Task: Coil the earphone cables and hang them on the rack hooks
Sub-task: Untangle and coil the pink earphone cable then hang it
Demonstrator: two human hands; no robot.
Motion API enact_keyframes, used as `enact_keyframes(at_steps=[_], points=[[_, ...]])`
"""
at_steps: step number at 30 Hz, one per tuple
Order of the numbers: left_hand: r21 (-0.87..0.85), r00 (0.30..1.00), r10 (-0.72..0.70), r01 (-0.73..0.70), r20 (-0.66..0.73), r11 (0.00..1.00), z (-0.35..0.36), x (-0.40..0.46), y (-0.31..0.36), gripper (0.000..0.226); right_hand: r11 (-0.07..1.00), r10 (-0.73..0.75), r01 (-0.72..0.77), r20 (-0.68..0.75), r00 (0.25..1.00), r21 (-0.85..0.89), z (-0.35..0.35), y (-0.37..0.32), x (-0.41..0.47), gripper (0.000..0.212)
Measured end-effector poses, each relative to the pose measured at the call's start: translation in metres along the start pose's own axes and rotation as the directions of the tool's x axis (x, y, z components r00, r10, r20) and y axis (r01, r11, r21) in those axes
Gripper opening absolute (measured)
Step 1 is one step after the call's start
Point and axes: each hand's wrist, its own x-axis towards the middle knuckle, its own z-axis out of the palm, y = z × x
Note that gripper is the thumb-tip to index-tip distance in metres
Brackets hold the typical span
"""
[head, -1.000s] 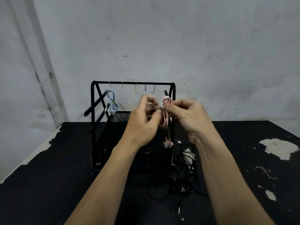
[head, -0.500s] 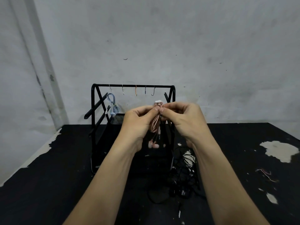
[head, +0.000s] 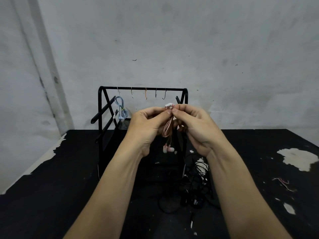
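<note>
- Wall [head: 189,40]: grey, scuffed plaster, fills the upper half of the view.
- Table [head: 43,195]: black top, with pale patches where the surface has peeled, the biggest at far right [head: 296,157] and along the left edge.
- Rack [head: 142,88]: black metal frame, standing at the back of the table against the wall; top bar is horizontal, angled side struts on the left.
- Left hand [head: 146,123] and right hand [head: 195,125]: raised together in front of the rack, fingertips meeting at the top of the pink earphones. Both pinch the same bundle at its upper end, thumb and forefinger of each curled onto it.
- Black cable pile [head: 195,187]: loose tangle lying on the table just right of the rack base, under the right forearm, with one loop trailing toward the near edge.
- Pink earphones [head: 167,130]: coiled into a long narrow loop, held up in the air between the two hands, below the top bar and not on any hook. White tie or clip [head: 168,105] sits at the top of the coil, at the pinch point. The two earbuds [head: 168,149] hang free below the coil.
- Blue earphones [head: 121,109]: coiled, hanging from the leftmost hook at the left end of the bar.
- Hooks [head: 146,94]: five along the top bar; the four right of the blue set are bare.
- Small wire scrap [head: 283,182]: on the table at far right, well apart from everything else.
</note>
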Motion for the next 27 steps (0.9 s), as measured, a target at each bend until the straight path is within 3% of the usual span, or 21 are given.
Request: enact_keyframes(at_steps=[4, 7, 12, 16, 19, 22, 27], points=[[-0.129, 0.991, -0.093, 0.106, 0.097, 0.986, 0.005, 0.000, 0.000, 0.008, 0.994, 0.044, -0.055, 0.109, 0.993, 0.098, 0.001, -0.001, -0.002, 0.018], [-0.223, 0.972, -0.140, 0.181, 0.189, 0.958, 0.004, 0.002, -0.002, 0.008, 0.993, 0.029, -0.047, 0.157, 0.987, 0.109, -0.002, 0.001, -0.001, 0.013], [-0.294, 0.948, -0.162, 0.243, 0.273, 0.925, 0.002, 0.003, -0.002, 0.029, 0.993, 0.059, -0.080, 0.213, 0.975, 0.092, -0.010, -0.002, -0.003, 0.028], [-0.287, 0.948, -0.186, 0.260, 0.259, 0.922, 0.002, 0.005, -0.004, 0.038, 0.994, 0.089, -0.102, 0.208, 0.974, 0.050, -0.015, -0.005, -0.005, 0.032], [-0.259, 0.953, -0.205, 0.261, 0.224, 0.930, 0.004, 0.003, -0.004, 0.030, 0.992, 0.123, -0.126, 0.180, 0.976, 0.009, -0.015, -0.006, -0.006, 0.014], [-0.203, 0.969, -0.205, 0.230, 0.138, 0.952, 0.009, 0.001, -0.006, 0.022, 0.988, 0.153, -0.151, 0.084, 0.985, -0.021, -0.009, -0.006, -0.006, 0.019], [-0.167, 0.985, -0.156, 0.165, 0.068, 0.972, 0.014, 0.000, -0.009, 0.028, 0.995, 0.012, -0.010, 0.018, 1.000, -0.095, 0.004, -0.004, -0.006, 0.020]])
